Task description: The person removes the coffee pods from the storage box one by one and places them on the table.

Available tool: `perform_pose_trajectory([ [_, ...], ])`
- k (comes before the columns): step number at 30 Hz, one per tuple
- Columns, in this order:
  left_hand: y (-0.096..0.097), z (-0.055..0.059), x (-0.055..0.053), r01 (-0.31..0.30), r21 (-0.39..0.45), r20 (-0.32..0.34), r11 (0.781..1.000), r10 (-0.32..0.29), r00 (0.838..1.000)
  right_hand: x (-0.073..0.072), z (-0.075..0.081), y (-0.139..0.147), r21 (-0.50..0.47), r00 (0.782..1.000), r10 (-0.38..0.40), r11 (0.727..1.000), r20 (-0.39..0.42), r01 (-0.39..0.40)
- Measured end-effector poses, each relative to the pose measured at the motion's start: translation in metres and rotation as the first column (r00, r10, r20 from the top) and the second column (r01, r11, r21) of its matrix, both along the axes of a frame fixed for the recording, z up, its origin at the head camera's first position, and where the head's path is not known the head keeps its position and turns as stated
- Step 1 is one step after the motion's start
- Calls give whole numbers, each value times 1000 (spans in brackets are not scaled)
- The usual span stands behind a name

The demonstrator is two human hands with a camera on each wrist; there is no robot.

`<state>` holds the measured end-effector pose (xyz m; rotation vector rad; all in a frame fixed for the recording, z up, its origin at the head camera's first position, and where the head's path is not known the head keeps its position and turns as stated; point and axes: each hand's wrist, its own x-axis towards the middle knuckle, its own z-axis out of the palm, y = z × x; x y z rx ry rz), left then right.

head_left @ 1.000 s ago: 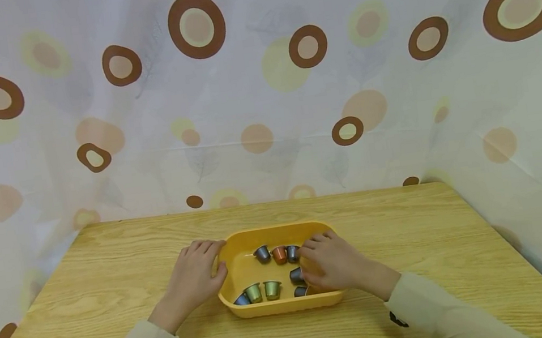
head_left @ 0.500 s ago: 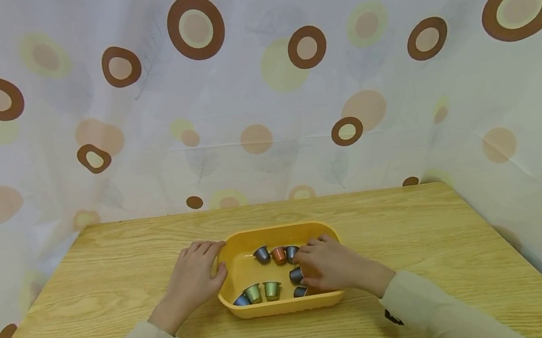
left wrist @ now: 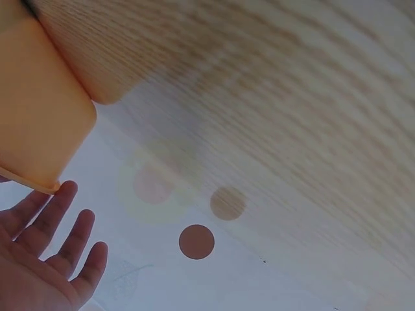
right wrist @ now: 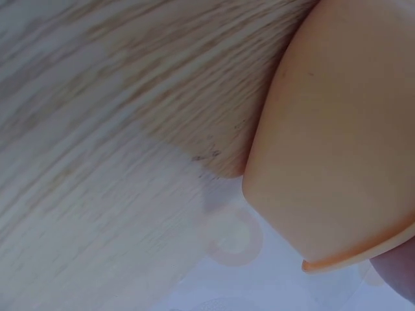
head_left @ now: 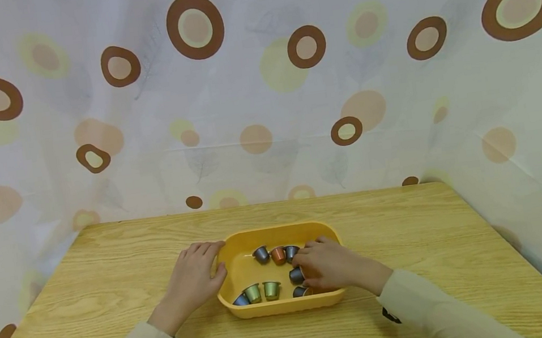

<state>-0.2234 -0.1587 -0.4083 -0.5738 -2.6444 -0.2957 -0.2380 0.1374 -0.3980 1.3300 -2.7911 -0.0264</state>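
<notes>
A yellow plastic tray point(head_left: 284, 307) holds several coffee capsules. At its left end my left hand point(head_left: 194, 279) rests with fingers fairly straight; the left wrist view has the fingertips at the tray rim point(left wrist: 48, 188). My right hand point(head_left: 335, 264) reaches over the right side inside the tray, its palm and part of its fingers hidden. Right by its fingertips lie dark capsules, one farther back point(head_left: 292, 253), one in the middle point(head_left: 296, 275), and one near the front wall point(head_left: 300, 291). I cannot tell whether it pinches one. The right wrist view mostly shows the tray's outer wall point(right wrist: 337, 142).
Along the back of the group are an orange-brown capsule point(head_left: 278, 256) and a dark one point(head_left: 261, 255). Two green capsules point(head_left: 272, 290) and a blue one point(head_left: 240, 300) lie at front left. Wooden tabletop point(head_left: 413, 230) surrounds the tray, with a patterned curtain point(head_left: 252, 103) behind.
My right hand has shifted slightly left inside the tray, covering a little more of the dark capsules. The left hand and the tray stay nearly the same.
</notes>
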Motion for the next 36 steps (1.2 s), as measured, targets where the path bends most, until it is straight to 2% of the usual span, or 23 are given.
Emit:
perform_pose_trajectory([
  [14, 0, -1, 1, -9, 12, 21, 1000, 8, 1000, -1, 1, 0, -28, 999, 2, 1000, 53, -1],
  [26, -1, -2, 2, -7, 18, 12, 1000, 7, 1000, -2, 2, 1, -63, 999, 3, 998, 38, -1],
  [36, -1, -2, 2, -6, 19, 15, 1000, 6, 1000, -5, 6, 6, -95, 1000, 5, 996, -11, -6],
])
